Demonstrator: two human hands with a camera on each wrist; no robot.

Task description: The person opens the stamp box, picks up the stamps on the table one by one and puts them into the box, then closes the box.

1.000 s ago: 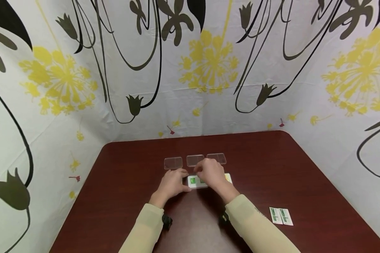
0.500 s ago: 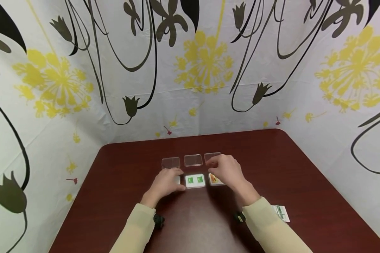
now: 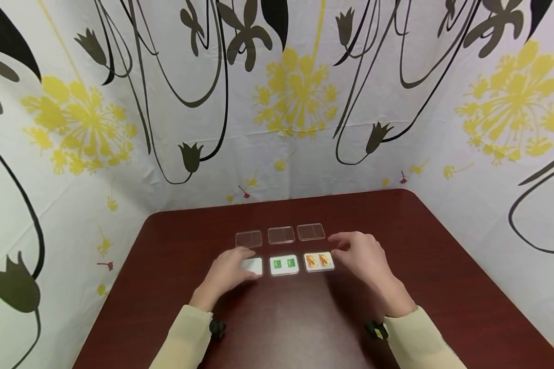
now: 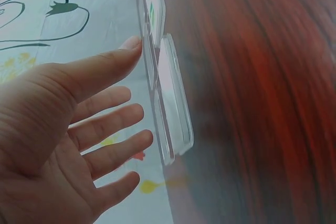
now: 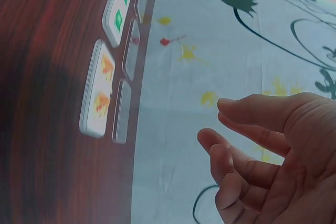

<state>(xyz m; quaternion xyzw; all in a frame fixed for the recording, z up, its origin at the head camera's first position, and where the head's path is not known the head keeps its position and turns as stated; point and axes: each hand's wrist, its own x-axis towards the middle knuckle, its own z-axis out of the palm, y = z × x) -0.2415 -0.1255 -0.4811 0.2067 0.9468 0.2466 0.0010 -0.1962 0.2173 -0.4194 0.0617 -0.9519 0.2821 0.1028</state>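
Note:
Three shallow clear cases lie in a row on the table. The left one (image 3: 254, 266) shows a plain white face, partly covered by my left hand (image 3: 223, 270). On the middle case (image 3: 284, 265) are two green square pictures, and on the right case (image 3: 318, 261) two orange and yellow ones. My left hand's fingers are spread and relaxed beside the left case, with nothing in them, as the left wrist view (image 4: 68, 124) confirms. To the right of the orange-pictured case, my right hand (image 3: 365, 259) hovers with loosely bent fingers around nothing.
Behind the cases, three clear lids (image 3: 249, 239) form a second row. The dark red-brown table (image 3: 286, 323) runs back to a white cloth (image 3: 300, 169) printed with flowers. Black wrist devices (image 3: 376, 330) sit under both cuffs.
My right hand has moved right, from over the middle case past the right one, uncovering both. My left hand has drifted left, revealing more of the white case. The white packets are now hidden.

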